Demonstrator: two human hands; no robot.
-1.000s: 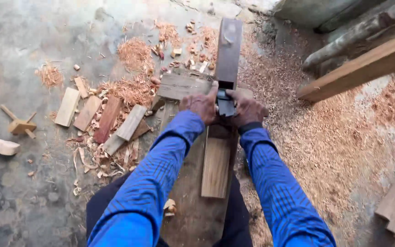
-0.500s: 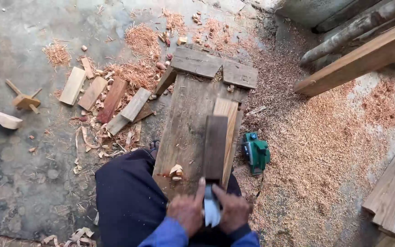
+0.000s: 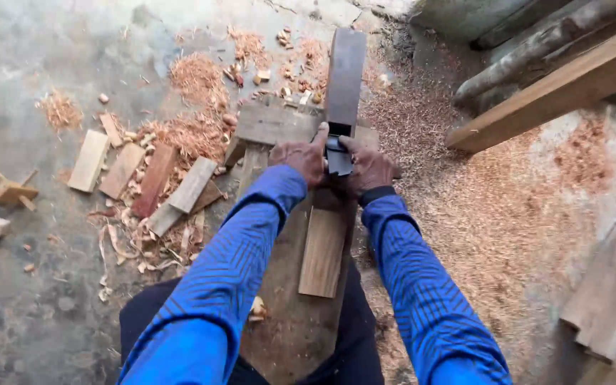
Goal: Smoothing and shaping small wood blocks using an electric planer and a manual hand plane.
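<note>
Both hands grip a long dark wooden plane [image 3: 342,85] that lies along a narrow strip [image 3: 324,249] of pale wood. The left hand [image 3: 299,158] is clenched on the left side of the plane's rear part, with the thumb stretched up toward the blade slot. The right hand [image 3: 369,170] is clenched on the right side, just beside the left, with a dark band at the wrist. The plane's front end reaches far beyond the hands, over the cross board [image 3: 274,125] and the shavings [image 3: 201,78] on the floor [image 3: 30,306]. The strip lies on a wide dark plank [image 3: 294,321] that runs from below the hands back to the person's knees.

No container is in view; the loose shavings simply lie in heaps on the floor, left of and beyond the hands, and a wide bed of sawdust [image 3: 465,235] lies to the right.

Half a second ago the hands were pulled back close to the body, and the plane was at the near end of the strip. Now both arms in blue sleeves are stretched almost straight forward, and the plane is at the far end. The green tool seen then at the right of the plank is now not in view, probably hidden under the right arm.

Several short blocks [image 3: 155,178] lie left of the left hand.
</note>
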